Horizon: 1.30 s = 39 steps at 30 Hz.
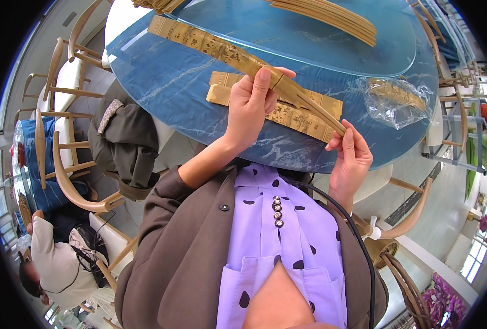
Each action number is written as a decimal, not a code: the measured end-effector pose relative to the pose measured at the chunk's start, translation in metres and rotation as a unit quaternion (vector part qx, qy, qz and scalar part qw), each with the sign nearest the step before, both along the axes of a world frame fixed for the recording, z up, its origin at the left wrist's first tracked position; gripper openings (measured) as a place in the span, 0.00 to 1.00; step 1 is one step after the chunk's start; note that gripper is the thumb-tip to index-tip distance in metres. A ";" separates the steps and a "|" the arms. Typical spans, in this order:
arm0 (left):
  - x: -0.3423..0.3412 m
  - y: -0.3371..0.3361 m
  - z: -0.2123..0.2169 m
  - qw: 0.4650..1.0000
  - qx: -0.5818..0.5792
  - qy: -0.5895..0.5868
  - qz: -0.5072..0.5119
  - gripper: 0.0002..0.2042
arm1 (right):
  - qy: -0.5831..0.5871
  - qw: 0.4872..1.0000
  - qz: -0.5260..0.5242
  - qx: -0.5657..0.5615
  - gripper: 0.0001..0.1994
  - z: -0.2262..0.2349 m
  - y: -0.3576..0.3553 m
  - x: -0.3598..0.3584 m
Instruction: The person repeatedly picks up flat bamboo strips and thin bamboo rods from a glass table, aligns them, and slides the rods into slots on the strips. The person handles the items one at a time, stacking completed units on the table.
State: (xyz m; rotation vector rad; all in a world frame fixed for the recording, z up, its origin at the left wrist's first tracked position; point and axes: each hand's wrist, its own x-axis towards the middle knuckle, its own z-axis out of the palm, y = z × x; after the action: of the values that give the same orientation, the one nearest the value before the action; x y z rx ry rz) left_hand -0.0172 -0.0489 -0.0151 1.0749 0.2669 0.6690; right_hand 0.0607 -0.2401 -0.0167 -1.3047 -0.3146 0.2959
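My left hand [253,104] is closed around a long gold paper chopstick sleeve [199,43] with dark printing, held slantwise above the table. A pair of gold-brown chopsticks [321,111] sticks out of the sleeve's lower right end. Their tips are pinched between the thumb and fingers of my right hand [352,156]. Beneath my hands, a few more gold sleeves [304,122] lie overlapping on the table near its front edge; my left hand and the held sleeve partly cover them.
The round table [177,104] has a blue marbled top and a raised glass turntable [287,41]. Several loose chopsticks [331,19] lie on the turntable. At the right is a clear plastic bag [400,101] with gold sleeves inside. Chairs [62,159] and a seated person [68,263] are at the left.
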 end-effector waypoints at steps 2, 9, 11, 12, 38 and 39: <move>0.001 0.000 0.001 1.000 0.004 0.000 0.002 0.21 | 0.026 0.999 0.020 0.006 0.12 -0.002 0.005 -0.002; 0.008 0.005 0.000 0.992 -0.015 0.030 0.120 0.12 | 0.043 0.998 0.044 0.012 0.12 -0.003 0.007 -0.008; 0.012 0.001 -0.005 0.987 0.004 0.003 0.160 0.11 | 0.046 0.997 0.052 0.011 0.12 -0.004 0.004 -0.010; 0.015 -0.002 -0.008 0.985 0.023 -0.011 0.172 0.10 | 0.053 0.997 0.060 0.009 0.12 -0.003 0.004 -0.014; 0.011 -0.023 -0.001 0.993 0.063 0.006 0.100 0.15 | 0.070 0.994 0.084 0.018 0.11 -0.006 0.011 -0.025; 0.015 -0.018 -0.001 0.988 0.093 0.020 0.120 0.16 | 0.066 0.993 0.098 0.009 0.11 -0.006 0.010 -0.025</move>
State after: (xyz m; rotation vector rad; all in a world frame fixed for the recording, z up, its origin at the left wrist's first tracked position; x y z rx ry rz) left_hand -0.0017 -0.0670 -0.0160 1.2467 0.3772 0.9015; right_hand 0.0355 -0.2297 -0.0224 -1.2321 -0.3325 0.5418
